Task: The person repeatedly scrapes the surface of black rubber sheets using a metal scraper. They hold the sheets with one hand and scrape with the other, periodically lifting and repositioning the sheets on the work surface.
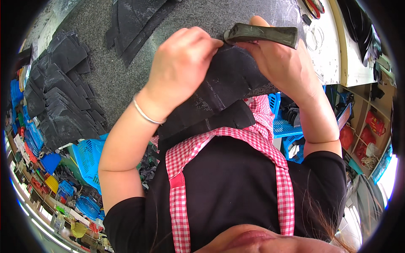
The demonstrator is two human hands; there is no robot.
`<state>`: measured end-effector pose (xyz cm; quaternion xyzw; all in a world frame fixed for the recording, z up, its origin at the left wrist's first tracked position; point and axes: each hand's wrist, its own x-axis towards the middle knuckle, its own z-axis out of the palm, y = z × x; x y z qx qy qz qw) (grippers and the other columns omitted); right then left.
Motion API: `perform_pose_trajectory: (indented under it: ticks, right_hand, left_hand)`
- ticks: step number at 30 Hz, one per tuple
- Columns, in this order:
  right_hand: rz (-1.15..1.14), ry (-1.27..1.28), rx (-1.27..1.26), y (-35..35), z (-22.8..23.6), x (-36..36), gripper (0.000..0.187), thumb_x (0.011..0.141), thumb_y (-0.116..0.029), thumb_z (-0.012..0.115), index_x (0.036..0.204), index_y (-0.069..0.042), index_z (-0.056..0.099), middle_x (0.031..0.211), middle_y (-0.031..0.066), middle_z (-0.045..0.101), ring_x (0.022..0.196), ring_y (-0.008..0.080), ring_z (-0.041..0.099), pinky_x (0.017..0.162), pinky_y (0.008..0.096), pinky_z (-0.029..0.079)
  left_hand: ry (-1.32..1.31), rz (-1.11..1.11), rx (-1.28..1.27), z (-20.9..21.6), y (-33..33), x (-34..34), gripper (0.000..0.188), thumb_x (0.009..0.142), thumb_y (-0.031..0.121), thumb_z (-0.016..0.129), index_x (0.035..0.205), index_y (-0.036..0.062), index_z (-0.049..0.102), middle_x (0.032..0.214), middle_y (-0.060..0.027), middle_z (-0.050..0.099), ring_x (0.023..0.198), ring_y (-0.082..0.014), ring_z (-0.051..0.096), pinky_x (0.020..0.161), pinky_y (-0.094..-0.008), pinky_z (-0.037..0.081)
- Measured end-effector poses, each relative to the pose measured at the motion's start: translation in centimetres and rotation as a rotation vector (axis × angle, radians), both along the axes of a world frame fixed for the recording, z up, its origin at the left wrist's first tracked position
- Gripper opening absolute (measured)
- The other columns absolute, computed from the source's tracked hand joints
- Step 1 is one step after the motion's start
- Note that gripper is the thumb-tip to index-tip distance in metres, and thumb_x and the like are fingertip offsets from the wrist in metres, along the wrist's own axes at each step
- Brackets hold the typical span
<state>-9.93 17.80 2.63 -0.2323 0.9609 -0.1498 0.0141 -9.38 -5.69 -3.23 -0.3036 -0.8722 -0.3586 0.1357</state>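
Observation:
My right hand (287,63) is closed around a hammer (265,34) with a dark, worn metal head; the handle is mostly hidden by the hand. Beside the hammer's rounded end, my left hand (183,61) pinches at the far edge of a black sheet piece (234,71), thumb and forefinger together. This piece looks like leather or coated fabric, creased and marked with pale dust. It drapes over the near edge of the speckled grey work slab (97,25) toward my checked apron (263,114).
Fanned stacks of cut black pieces (63,92) lie on the slab's left, with another stack (135,21) at the far side. A white surface with a thin coiled cord (314,38) adjoins at right. Blue plastic baskets (88,158) stand below; shelves (358,143) are on the right.

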Motion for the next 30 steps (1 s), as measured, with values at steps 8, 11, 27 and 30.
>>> perform_pose_trajectory:
  ticks: [8, 11, 27, 30]
  right_hand:
    - [0.091, 0.053, -0.12, -0.7, -0.8, 0.1, 0.019, 0.102, -0.022, 0.077, 0.11, -0.008, 0.066, 0.08, 0.0176, 0.071, 0.076, 0.0423, 0.073, 0.064, 0.0509, 0.058]
    - [0.104, 0.005, -0.124, -0.7, -0.8, -0.3, 0.016, 0.101, -0.017, 0.078, 0.111, -0.008, 0.07, 0.088, 0.0173, 0.071, 0.085, 0.042, 0.072, 0.069, 0.0489, 0.056]
    - [0.159, -0.014, -0.106, -3.6, -1.0, 1.0, 0.019, 0.101, -0.02, 0.08, 0.108, -0.008, 0.067, 0.085, 0.0157, 0.071, 0.081, 0.0428, 0.071, 0.064, 0.0477, 0.056]
    - [0.167, -0.021, -0.131, -3.6, -1.2, 1.1, 0.019, 0.102, -0.02, 0.079, 0.11, -0.007, 0.068, 0.085, 0.0164, 0.07, 0.082, 0.0429, 0.071, 0.066, 0.0475, 0.055]
  left_hand:
    - [-0.035, 0.013, -0.124, 1.1, -1.3, 0.9, 0.016, 0.086, 0.003, 0.083, 0.102, 0.006, 0.082, 0.094, -0.0075, 0.075, 0.086, -0.0276, 0.074, 0.077, -0.0385, 0.06]
    - [-0.153, -0.044, -0.015, 0.9, -3.1, 0.5, 0.017, 0.084, 0.004, 0.085, 0.101, 0.0062, 0.082, 0.092, -0.0063, 0.075, 0.083, -0.0269, 0.073, 0.077, -0.0391, 0.059]
    - [0.197, 0.223, -0.192, -0.3, -3.9, 5.5, 0.031, 0.081, 0.004, 0.089, 0.111, 0.0047, 0.081, 0.098, -0.005, 0.07, 0.087, -0.0267, 0.07, 0.08, -0.0395, 0.059]
    - [0.122, 0.244, -0.197, -0.6, -3.7, 6.7, 0.031, 0.082, 0.003, 0.088, 0.112, 0.0044, 0.081, 0.101, -0.0064, 0.072, 0.088, -0.0265, 0.07, 0.077, -0.0381, 0.059]
